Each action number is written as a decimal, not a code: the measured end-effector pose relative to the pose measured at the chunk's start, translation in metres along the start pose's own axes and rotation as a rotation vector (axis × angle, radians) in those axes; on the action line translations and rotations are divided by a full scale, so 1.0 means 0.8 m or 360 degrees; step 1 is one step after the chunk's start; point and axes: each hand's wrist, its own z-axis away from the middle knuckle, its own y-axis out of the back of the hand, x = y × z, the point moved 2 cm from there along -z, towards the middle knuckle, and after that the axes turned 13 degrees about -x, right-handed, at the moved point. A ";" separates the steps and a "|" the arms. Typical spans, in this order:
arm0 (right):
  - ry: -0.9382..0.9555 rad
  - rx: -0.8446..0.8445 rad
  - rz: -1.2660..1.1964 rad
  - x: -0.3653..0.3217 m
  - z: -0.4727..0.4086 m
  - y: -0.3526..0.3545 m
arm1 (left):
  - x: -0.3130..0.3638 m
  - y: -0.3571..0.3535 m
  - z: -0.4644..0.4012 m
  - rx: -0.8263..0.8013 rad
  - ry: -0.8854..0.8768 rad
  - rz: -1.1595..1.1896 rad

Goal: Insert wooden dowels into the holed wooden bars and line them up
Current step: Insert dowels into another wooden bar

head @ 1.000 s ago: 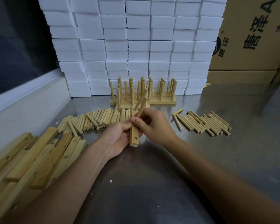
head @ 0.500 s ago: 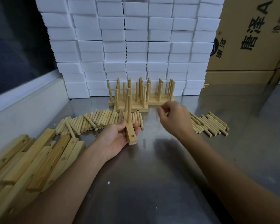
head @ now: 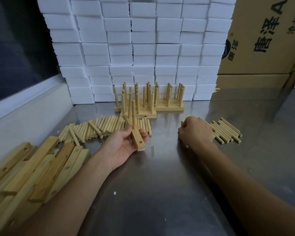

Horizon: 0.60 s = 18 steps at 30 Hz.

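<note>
Near the middle of the steel table (head: 160,193), the left hand (head: 124,147) grips a holed wooden bar (head: 137,139) with two dowels standing and its near hole empty. Right hand (head: 195,132), fingers curled, reaches the right-side loose dowels (head: 226,132); whether it pinches one is hidden. Next: fetch a dowel and seat it.

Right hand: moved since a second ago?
Yes. The right hand left the bar and went right, onto the right dowel pile on the table.
</note>
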 end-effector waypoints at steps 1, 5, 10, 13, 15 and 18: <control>-0.0007 -0.0017 -0.0009 0.000 0.000 0.001 | 0.000 0.000 0.000 0.0000 0.0000 0.0004; -0.0006 -0.0208 -0.0032 -0.005 -0.001 0.005 | 0.001 0.002 0.000 0.0022 0.0012 0.0040; 0.0147 -0.0474 -0.0221 -0.024 -0.006 0.005 | 0.001 0.005 -0.003 0.0065 0.0001 0.0066; 0.0321 -0.0522 -0.0684 -0.041 -0.001 0.009 | 0.002 0.005 -0.004 0.0077 -0.0030 0.0097; 0.0443 -0.0561 -0.0932 -0.052 0.005 0.010 | 0.002 0.005 -0.004 0.0069 -0.0037 0.0108; 0.0547 -0.0622 -0.1256 -0.065 0.016 0.011 | 0.002 0.005 -0.004 0.0059 -0.0042 0.0116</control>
